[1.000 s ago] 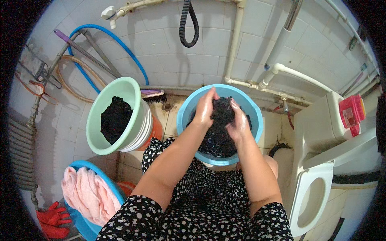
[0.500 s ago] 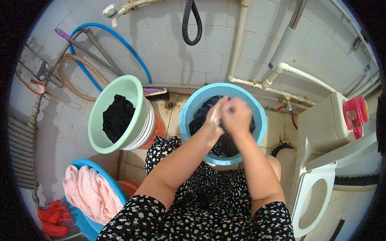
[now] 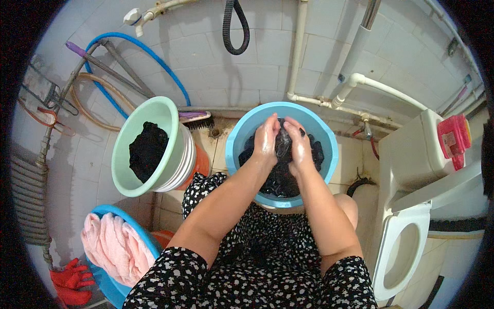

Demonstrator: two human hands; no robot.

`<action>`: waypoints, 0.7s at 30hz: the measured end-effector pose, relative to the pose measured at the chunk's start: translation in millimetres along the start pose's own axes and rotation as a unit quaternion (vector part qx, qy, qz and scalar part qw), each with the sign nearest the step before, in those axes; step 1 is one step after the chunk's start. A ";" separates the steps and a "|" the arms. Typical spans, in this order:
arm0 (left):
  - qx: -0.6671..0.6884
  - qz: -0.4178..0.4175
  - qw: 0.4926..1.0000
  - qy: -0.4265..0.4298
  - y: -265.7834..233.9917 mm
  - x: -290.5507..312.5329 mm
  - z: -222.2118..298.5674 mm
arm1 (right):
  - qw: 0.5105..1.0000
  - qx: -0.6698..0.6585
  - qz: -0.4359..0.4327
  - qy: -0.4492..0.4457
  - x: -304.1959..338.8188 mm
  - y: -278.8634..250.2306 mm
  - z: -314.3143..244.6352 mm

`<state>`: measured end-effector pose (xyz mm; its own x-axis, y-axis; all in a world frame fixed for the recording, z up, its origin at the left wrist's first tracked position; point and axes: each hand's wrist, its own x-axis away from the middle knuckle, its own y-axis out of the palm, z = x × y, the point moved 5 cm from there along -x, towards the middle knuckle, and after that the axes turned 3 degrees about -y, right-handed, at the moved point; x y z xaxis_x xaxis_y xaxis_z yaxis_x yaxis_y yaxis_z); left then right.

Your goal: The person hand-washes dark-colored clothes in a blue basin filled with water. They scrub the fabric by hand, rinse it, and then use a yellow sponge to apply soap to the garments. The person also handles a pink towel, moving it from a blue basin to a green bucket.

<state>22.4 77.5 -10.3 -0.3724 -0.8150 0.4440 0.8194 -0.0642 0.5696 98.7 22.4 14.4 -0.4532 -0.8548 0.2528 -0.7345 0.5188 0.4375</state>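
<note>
A light-blue basin holds wet black clothing and stands in front of me. My left hand and my right hand are both over it, wet with suds. Between the two palms a bunched, soapy part of the black garment is gripped, the fingers curved around its sides. The garment's lower part merges with the dark heap in the basin, so I cannot tell where one piece ends.
To the left, a pale green basin with black cloth rests tilted on a bucket. Nearer lies a pink towel in a blue tub, beside red gloves. A brush sits by the wall; a toilet stands right.
My hands were pressed together in a blurred rubbing motion above the basin. Now they are apart, with the bunched black garment visible between them. The view has shifted slightly.
</note>
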 end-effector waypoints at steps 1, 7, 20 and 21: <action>-0.048 0.000 0.998 0.050 -3.8 -5.9 6.0 | 0.997 -0.040 -0.031 0.054 2.2 -1.4 4.3; -0.053 -0.067 0.993 -0.085 16.9 11.6 -2.9 | 0.986 -0.126 -0.002 -0.108 -10.3 -16.5 -17.4; 0.083 -0.213 0.970 -0.085 6.7 9.4 1.4 | 0.653 0.486 -0.162 -0.557 62.8 49.2 -51.0; 0.092 -0.226 0.967 -0.076 7.2 4.7 -5.4 | 0.661 0.480 -0.166 -0.552 59.0 45.4 -47.1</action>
<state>28.9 70.1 -7.9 -0.7450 -0.6334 0.2092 0.4718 -0.2787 0.8365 62.4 -5.1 89.8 0.1107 -0.6683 -0.7356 -0.6275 0.5270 -0.5732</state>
